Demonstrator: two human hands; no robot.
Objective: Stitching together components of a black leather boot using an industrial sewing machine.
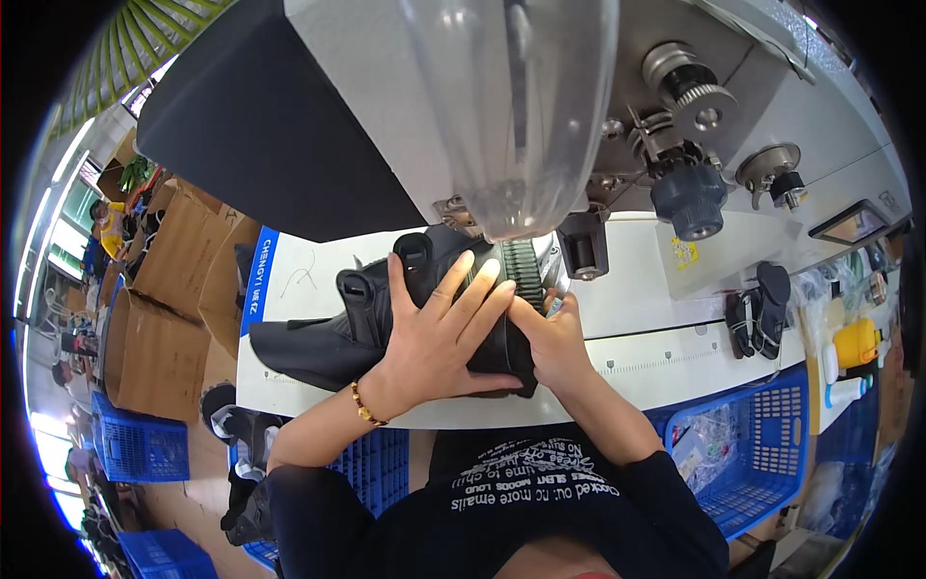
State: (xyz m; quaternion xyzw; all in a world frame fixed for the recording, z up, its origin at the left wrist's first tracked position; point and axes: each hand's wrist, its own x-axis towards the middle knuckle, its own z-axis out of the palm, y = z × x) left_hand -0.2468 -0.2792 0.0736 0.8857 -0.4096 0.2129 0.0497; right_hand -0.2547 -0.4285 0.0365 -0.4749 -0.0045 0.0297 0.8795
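Observation:
A black leather-like piece (pixel 318 352) with raised loops and a ribbed edge strip (pixel 522 270) lies on the white sewing machine table. My left hand (pixel 439 333) rests flat on it, fingers spread and pressing its top near the machine head. Beside the ribbed strip, my right hand (pixel 558 343) has its fingers drawn together at the piece's right edge. A small pale-blue bit shows at those fingertips; what it belongs to is hidden. The clear guard (pixel 511 116) of the sewing machine hangs just beyond both hands and covers the needle area.
The sewing machine's grey head (pixel 362 58) fills the far side, with tension knobs (pixel 687 198) at the right. Small black strapped pieces (pixel 759 309) lie on the table's right. A blue basket (pixel 748 454) stands below right; cardboard boxes (pixel 159 352) and another blue crate (pixel 140 439) are at left.

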